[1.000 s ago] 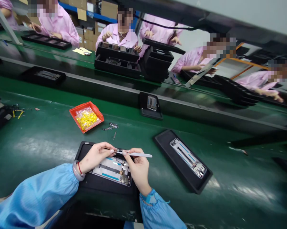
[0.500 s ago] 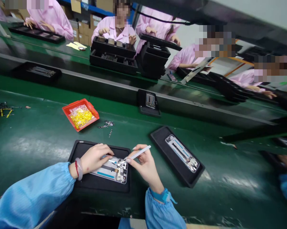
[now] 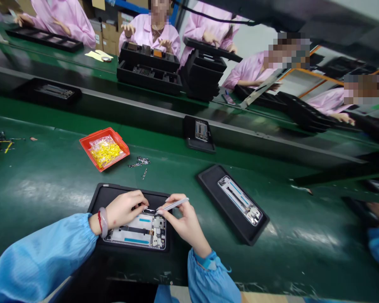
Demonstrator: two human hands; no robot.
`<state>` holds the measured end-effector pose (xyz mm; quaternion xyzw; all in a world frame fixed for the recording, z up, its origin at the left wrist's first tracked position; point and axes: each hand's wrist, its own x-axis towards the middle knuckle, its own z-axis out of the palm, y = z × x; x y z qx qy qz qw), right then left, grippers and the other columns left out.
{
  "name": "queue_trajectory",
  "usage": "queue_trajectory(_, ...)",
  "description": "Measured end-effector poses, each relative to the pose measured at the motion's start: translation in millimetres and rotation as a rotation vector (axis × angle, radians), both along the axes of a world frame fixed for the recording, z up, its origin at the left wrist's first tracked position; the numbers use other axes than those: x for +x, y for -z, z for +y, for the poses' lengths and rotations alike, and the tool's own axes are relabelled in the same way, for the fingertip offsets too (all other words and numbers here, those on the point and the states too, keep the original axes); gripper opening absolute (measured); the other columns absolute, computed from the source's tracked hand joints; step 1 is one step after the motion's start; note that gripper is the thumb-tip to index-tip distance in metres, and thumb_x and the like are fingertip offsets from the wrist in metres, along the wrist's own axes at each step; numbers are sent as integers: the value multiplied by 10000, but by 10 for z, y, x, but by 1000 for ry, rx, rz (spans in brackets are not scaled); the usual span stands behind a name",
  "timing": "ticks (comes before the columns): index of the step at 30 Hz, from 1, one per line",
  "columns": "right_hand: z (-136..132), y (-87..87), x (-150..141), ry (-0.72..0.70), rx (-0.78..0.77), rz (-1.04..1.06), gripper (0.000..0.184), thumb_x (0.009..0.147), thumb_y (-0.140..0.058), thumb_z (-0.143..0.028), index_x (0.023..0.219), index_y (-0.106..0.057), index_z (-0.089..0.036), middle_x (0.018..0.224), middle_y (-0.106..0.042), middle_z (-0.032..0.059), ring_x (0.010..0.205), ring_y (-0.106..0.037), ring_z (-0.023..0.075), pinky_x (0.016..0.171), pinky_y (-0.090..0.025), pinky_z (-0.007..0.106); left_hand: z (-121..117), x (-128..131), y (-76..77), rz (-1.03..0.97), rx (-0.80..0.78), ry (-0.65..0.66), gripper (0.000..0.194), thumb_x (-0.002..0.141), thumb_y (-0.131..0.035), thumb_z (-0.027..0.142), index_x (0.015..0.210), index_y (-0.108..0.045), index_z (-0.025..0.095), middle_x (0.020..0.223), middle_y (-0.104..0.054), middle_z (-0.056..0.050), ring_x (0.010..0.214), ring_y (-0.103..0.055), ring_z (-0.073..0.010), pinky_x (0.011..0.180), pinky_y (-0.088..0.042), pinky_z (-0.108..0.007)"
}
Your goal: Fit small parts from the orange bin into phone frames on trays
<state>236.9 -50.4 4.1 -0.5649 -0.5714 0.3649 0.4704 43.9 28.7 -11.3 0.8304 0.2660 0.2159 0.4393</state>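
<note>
An opened phone frame (image 3: 137, 235) lies in a black tray (image 3: 100, 200), where the right hand (image 3: 183, 221) pinches pale tweezers (image 3: 176, 203) above its far edge and the left hand (image 3: 126, 208) rests with curled fingers (whether they grip anything, I cannot tell). Beyond sit loose small parts (image 3: 141, 161) and a red bin (image 3: 88, 152) of yellow pieces (image 3: 106, 155), while a second tray (image 3: 216, 198) stands to the right.
</note>
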Motion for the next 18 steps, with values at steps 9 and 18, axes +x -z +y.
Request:
queue_trajectory(9, 11, 14, -6, -28, 61, -72, 185, 781, -675, -240, 865, -511, -233, 734, -662, -9, 685, -693, 179, 664, -524, 276, -16, -7, 46, 28, 99, 26, 192, 863, -435, 175, 855, -627, 174, 815, -605, -35, 642, -568, -122, 600, -460, -207)
queue_trajectory(18, 5, -23, -48, -40, 190, -212, 97, 835, -615, -243, 855, -522, -226, 734, -631, -4, 662, -649, 152, 628, -512, 248, -67, -46, -30, 122, 521, 127, 146, 902, -476, 294, 855, -558, 183, 859, -620, -25, 730, -586, -152, 661, -451, -252)
